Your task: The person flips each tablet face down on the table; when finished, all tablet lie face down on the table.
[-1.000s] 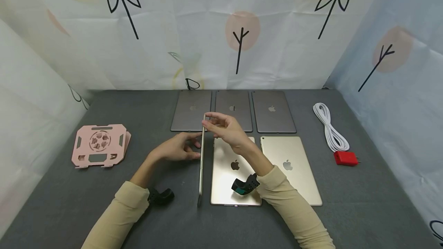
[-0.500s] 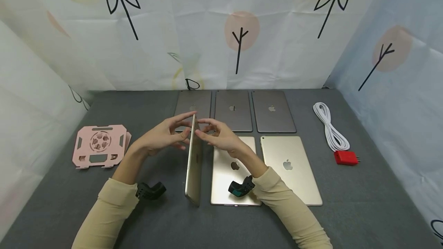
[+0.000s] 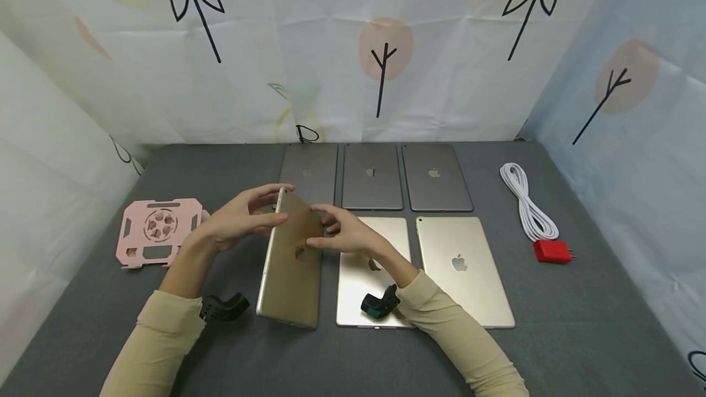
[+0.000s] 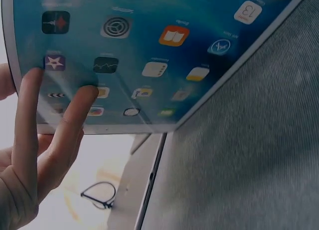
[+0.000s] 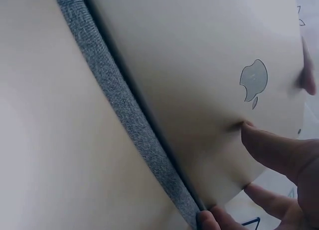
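A gold tablet (image 3: 292,274) is tilted up on its right long edge, its back with the apple logo towards the right hand. My left hand (image 3: 231,219) grips its raised upper left edge, the thumb on the back. In the left wrist view, two fingers (image 4: 75,113) lie against the lit screen (image 4: 154,55). My right hand (image 3: 355,238) touches the back near the upper right edge; its thumb (image 5: 269,145) rests below the logo (image 5: 254,80). Under my right wrist lies a second gold tablet (image 3: 358,299), back up, and a third gold tablet (image 3: 469,274) lies beside it.
Three grey tablets (image 3: 372,176) lie back up in a row behind. On the far left is a pink cut-out plate (image 3: 160,231). At the right lie a coiled white cable (image 3: 526,201) and a red plug adapter (image 3: 553,251). Patterned cloth walls (image 3: 331,66) surround the grey table (image 3: 231,366).
The tablet has tipped from nearly upright towards the left, showing more of its back. My left hand took hold of its upper edge and moved left; my right hand slid down the back.
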The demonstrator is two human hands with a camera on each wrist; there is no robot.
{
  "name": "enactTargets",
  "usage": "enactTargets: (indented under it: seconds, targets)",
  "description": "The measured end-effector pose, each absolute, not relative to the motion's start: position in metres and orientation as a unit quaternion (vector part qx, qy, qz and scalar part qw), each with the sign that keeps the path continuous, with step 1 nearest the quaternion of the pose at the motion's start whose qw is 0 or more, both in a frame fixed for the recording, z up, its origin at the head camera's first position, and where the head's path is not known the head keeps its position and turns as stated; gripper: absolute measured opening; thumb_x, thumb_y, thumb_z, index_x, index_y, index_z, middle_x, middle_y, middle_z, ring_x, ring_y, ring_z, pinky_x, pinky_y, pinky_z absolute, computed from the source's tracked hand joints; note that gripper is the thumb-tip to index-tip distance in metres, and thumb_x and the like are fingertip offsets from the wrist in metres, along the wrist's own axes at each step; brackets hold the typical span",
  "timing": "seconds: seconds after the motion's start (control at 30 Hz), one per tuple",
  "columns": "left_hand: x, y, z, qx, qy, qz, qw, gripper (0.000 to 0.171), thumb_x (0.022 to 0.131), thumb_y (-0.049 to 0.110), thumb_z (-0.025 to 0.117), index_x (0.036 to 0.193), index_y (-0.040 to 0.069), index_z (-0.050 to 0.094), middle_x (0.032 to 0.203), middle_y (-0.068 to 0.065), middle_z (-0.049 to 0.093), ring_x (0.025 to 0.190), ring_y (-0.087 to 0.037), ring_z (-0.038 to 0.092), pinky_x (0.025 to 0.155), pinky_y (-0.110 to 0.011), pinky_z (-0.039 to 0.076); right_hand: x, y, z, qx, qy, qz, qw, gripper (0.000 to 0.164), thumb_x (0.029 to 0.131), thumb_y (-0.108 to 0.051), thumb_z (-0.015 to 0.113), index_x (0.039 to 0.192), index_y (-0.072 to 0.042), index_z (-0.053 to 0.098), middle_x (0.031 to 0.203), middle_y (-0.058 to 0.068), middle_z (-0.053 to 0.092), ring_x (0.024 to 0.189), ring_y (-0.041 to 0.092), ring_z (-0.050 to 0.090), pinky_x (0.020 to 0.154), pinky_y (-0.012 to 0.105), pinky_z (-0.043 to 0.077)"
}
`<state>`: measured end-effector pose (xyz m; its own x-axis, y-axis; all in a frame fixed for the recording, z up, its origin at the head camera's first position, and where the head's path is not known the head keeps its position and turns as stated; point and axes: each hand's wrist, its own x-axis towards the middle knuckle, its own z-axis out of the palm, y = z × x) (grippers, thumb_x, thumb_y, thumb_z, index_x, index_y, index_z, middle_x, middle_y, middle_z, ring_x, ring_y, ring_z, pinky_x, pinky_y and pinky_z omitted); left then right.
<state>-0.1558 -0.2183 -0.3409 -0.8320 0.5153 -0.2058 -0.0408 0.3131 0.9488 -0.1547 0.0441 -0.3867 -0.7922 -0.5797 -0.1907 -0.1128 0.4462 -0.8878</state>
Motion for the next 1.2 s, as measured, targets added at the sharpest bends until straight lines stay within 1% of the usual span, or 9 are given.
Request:
enactTargets:
  seconds: [0.13,0.27,0.47,0.53,0.67,0.73,0.9,1.03,1.2]
  targets:
    - [-0.156,-0.229,-0.342,0.15,0.77,0.57,0.242,0.07,0.097,0.009,0.067,0.158,0.005,0.032,0.156,-0.028,0.037,0.096,-0.013,0.068,0.076,-0.036,0.061,-0.155,0.043,-0.389,-0.225,0.825,-0.46,0.238,0.073,0.097,-0.026,0.071,0.159,-0.012,0.035,0.153,0.023,0.046,0.137,0.042,0.051,0.111,0.052,0.047]
    - [-0.156,-0.237,-0.343,0.157,0.762,0.577,0.247,0.074,0.095,0.004,0.068,0.158,0.002,0.03,0.151,-0.024,0.04,0.08,-0.009,0.067,0.066,-0.031,0.059,-0.156,0.044,-0.392,-0.213,0.832,-0.455,0.235,0.078,0.097,-0.025,0.071,0.161,-0.006,0.03,0.152,0.023,0.047,0.139,0.04,0.051,0.114,0.049,0.045]
    - [-0.158,-0.245,-0.351,0.176,0.736,0.602,0.256,0.081,0.093,-0.003,0.068,0.159,-0.005,0.021,0.141,-0.013,0.046,0.085,-0.013,0.076,0.068,-0.032,0.062,-0.156,0.046,-0.394,-0.168,0.825,-0.489,0.228,0.086,0.095,-0.026,0.074,0.162,-0.004,0.024,0.144,0.021,0.053,0.132,0.033,0.056,0.112,0.047,0.046]
    - [-0.16,-0.248,-0.357,0.182,0.741,0.596,0.251,0.084,0.093,-0.002,0.07,0.159,-0.006,0.019,0.147,-0.018,0.043,0.087,-0.012,0.076,0.068,-0.032,0.062,-0.156,0.046,-0.395,-0.156,0.823,-0.5,0.218,0.086,0.094,-0.025,0.076,0.162,-0.006,0.026,0.137,0.018,0.057,0.124,0.029,0.06,0.109,0.046,0.048]
    - [-0.164,-0.254,-0.37,0.193,0.777,0.553,0.233,0.087,0.091,0.002,0.074,0.16,-0.003,0.022,0.163,-0.026,0.025,0.1,-0.009,0.072,0.07,-0.033,0.06,-0.155,0.047,-0.396,-0.135,0.81,-0.534,0.201,0.086,0.091,-0.017,0.079,0.161,-0.006,0.029,0.121,0.013,0.059,0.109,0.022,0.064,0.104,0.041,0.051]
    - [-0.166,-0.256,-0.376,0.201,0.797,0.525,0.222,0.087,0.09,0.003,0.075,0.16,-0.004,0.023,0.163,-0.029,0.024,0.107,-0.013,0.071,0.074,-0.032,0.059,-0.156,0.047,-0.396,-0.129,0.805,-0.546,0.195,0.086,0.09,-0.013,0.079,0.16,-0.005,0.03,0.115,0.011,0.06,0.104,0.02,0.065,0.101,0.039,0.052]
    - [-0.172,-0.255,-0.386,0.223,0.835,0.463,0.195,0.083,0.089,0.005,0.078,0.156,-0.008,0.031,0.144,-0.032,0.046,0.103,-0.019,0.071,0.077,-0.027,0.057,-0.159,0.047,-0.397,-0.131,0.814,-0.539,0.172,0.084,0.086,-0.01,0.082,0.157,-0.002,0.037,0.106,0.009,0.062,0.098,0.019,0.065,0.095,0.036,0.054]
    - [-0.177,-0.253,-0.39,0.226,0.863,0.419,0.167,0.074,0.087,0.005,0.08,0.15,-0.006,0.043,0.123,-0.025,0.058,0.093,-0.013,0.063,0.072,-0.024,0.053,-0.16,0.046,-0.397,-0.143,0.837,-0.508,0.144,0.08,0.084,-0.011,0.084,0.152,0.001,0.044,0.101,0.011,0.065,0.092,0.019,0.059,0.093,0.038,0.052]
    - [-0.18,-0.25,-0.392,0.228,0.879,0.388,0.155,0.065,0.086,0.003,0.079,0.144,-0.006,0.051,0.1,-0.015,0.054,0.084,-0.018,0.048,0.063,-0.025,0.042,-0.159,0.043,-0.396,-0.142,0.865,-0.464,0.127,0.077,0.082,-0.017,0.087,0.147,0.002,0.051,0.108,0.012,0.062,0.099,0.024,0.053,0.097,0.042,0.047]
